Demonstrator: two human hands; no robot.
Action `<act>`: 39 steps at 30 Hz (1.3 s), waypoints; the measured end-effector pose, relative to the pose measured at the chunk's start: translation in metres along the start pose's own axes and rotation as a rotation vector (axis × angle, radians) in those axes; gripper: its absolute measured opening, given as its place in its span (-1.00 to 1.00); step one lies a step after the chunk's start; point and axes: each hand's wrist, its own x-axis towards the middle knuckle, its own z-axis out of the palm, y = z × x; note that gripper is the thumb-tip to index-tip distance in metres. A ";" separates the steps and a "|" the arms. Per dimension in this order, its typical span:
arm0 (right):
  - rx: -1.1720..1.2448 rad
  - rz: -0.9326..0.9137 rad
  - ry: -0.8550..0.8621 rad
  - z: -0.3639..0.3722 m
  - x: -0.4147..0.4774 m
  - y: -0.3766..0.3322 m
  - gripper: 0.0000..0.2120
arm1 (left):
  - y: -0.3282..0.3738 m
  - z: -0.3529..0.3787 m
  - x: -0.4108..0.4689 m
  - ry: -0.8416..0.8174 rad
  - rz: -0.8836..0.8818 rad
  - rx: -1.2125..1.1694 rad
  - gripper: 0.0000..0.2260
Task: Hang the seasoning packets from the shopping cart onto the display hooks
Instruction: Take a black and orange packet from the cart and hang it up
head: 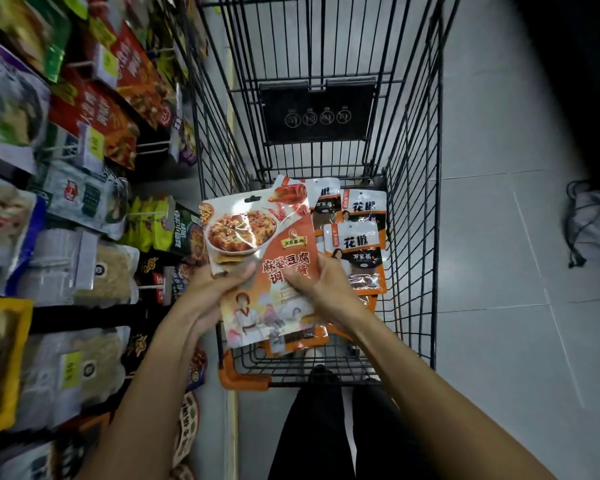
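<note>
Both hands hold a large orange-and-white seasoning packet (257, 258) with a dish pictured on it, over the near end of the black wire shopping cart (413, 209). My left hand (208, 289) grips its left edge, thumb on the front. My right hand (316, 282) pinches its right side, thumb across the printed characters. A second similar packet seems to lie behind it, its red top corner showing. In the cart lie several smaller orange packets (359, 244) with white labels. Display hooks (153, 147) stick out from the shelf wall at left, between hanging packets.
The left side is a dense rack of hanging packets (94, 116) with yellow price tags. The cart's orange handle corner (236, 375) is near my legs. Grey tiled floor (499, 237) stretches to the right, with a dark bag (589, 220) at the right edge.
</note>
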 end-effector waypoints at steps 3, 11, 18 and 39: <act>-0.024 0.038 0.073 -0.023 0.012 0.015 -0.89 | -0.012 0.015 0.019 0.050 -0.009 0.044 -0.40; -0.457 0.171 0.622 -0.122 0.076 0.085 -0.71 | -0.038 0.021 0.074 0.237 -0.078 0.121 -0.46; -0.632 0.403 0.579 -0.144 0.114 0.130 -0.41 | -0.056 0.007 0.102 0.285 -0.168 0.162 -0.31; -0.434 0.418 0.781 -0.130 0.142 0.145 -0.78 | -0.060 0.005 0.104 0.255 -0.295 0.033 -0.31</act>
